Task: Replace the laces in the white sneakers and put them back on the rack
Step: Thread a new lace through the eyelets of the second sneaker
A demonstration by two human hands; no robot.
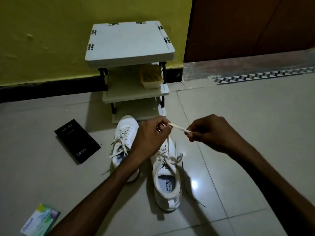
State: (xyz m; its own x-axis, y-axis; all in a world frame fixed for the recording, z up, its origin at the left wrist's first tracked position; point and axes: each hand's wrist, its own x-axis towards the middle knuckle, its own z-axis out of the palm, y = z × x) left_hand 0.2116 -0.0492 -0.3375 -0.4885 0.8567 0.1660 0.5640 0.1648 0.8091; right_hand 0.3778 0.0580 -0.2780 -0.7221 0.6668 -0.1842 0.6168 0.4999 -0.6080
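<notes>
Lace point(178, 128) is being held taut at centre frame. The left hand point(151, 135) is pinching one stretch, the right hand point(209, 133) is pinching its end, and the strand is running down into the sneaker point(167, 181) at lower centre. That sneaker's insole is showing "SPEED FLEXIB". It is lying on the floor point(247, 116) beside the second sneaker point(124, 143), both lengthwise up-frame, toes toward the rack point(129, 41). A black box point(77, 140) marked "vivo" and "120W" is lying at centre left.

body: one person, two arms in view | left hand point(150, 133): bare | left forearm point(105, 184): bare, uncovered down to lower-left frame edge | right hand point(209, 132): bare | right forearm point(265, 169): bare, uncovered down to lower-right edge
</notes>
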